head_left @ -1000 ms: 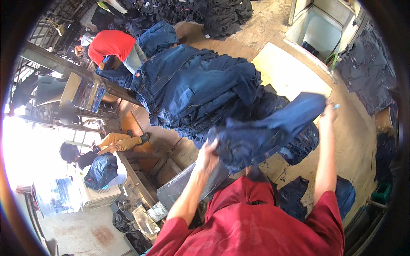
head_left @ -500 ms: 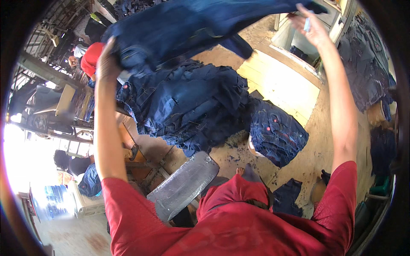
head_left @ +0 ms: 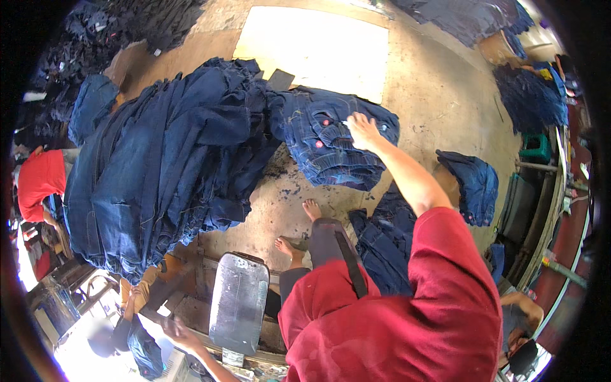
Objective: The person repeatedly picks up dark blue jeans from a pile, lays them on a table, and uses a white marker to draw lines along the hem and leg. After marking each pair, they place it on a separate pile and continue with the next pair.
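My right hand point(head_left: 364, 132) rests over a folded stack of dark blue jeans point(head_left: 324, 167); its fingers are drawn together around a small light-coloured thing whose pale tip sticks out. Red round tags show on the jeans beside the fingers. What the small thing is cannot be made out. My left hand point(head_left: 180, 335) is low on the left, beside a silver-grey padded seat point(head_left: 240, 299), with its fingers loosely apart and no garment in them. A large heap of dark blue jeans point(head_left: 165, 149) is spread to the left of the stack.
A bright pale board point(head_left: 312, 44) lies on the brown floor at the far side. More denim point(head_left: 391, 232) lies by my right leg, near a draped bundle point(head_left: 471, 184). A person in red point(head_left: 41, 184) bends at the far left; other people sit at the lower left and lower right.
My hands have let go of the jeans they held up and spread. The right hand has come down to the folded stack, the left down beside the seat. My view has turned.
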A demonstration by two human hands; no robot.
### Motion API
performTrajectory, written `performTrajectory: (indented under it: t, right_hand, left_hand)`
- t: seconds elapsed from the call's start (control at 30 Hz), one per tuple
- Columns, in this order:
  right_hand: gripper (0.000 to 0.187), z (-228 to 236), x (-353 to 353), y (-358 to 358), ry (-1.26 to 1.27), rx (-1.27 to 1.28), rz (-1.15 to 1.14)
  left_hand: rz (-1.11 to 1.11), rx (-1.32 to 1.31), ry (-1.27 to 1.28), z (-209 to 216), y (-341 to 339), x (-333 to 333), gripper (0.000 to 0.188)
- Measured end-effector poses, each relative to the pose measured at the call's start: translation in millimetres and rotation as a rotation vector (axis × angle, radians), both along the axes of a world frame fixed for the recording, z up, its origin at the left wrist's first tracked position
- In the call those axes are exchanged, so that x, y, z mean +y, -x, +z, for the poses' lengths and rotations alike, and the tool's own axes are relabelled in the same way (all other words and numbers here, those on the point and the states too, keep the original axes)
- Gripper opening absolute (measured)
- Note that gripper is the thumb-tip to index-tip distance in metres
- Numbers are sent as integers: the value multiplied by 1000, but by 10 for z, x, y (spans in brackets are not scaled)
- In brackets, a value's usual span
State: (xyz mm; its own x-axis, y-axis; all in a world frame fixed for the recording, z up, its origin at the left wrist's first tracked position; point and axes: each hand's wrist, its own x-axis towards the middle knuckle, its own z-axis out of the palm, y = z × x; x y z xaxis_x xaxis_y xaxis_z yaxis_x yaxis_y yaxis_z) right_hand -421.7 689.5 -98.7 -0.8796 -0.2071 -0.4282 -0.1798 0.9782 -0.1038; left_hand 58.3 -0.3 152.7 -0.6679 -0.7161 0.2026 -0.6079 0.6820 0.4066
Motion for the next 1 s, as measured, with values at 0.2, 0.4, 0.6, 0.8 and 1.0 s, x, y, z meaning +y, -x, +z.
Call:
performTrajectory:
  t: [0.2,0.4,0.6,0.8,1.0]
  right_hand:
    - [58,-655,235,-38,-81,96,-178]
    - [54,151,398,816,375,380,-475]
    - [55,2105,-484,803,618,611,-416]
    - [61,3205,-1548,-535,872,806,-32]
    - [48,2216,-2653,-2300,851,539,52]
  left_hand:
    - [-128,-138,-6,23,519,1175,48]
    - [-350,-82,-281,1,1718,2063,35]
    - [-901,-12,-872,169,2868,3203,29]
    - [-875,52,-2103,113,3866,3614,80]
    - [-141,624,-2199,-359,3197,2462,70]
